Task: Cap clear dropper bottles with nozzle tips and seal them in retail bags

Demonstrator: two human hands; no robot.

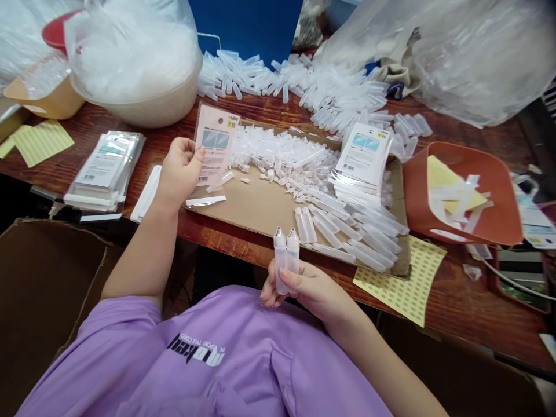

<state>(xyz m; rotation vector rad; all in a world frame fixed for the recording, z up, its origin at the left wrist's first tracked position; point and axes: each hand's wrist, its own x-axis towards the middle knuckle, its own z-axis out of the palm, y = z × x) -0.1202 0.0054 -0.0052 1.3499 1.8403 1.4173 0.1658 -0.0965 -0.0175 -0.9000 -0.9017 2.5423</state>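
My left hand (pixel 182 171) pinches the left edge of a clear plastic bag (pixel 212 168) with a printed card inside, held upright over the left end of a cardboard tray (pixel 243 202). In my right hand (pixel 299 281), close to my body, two small translucent plastic bottles (pixel 286 260) with nozzle tips stand side by side, tips up. Small clear caps (pixel 278 150) are heaped in the tray. Capless bottles (pixel 369 237) lie along its right front part. A stack of printed cards (pixel 362 156) rests at the tray's right side.
Stacked card packets (pixel 106 168) lie at left near a large white bowl (pixel 139 110). An orange bin (pixel 464 214) with paper strips stands at right, beside a yellow sticker sheet (pixel 403 284). More loose tubes (pixel 339 92) spread behind the tray.
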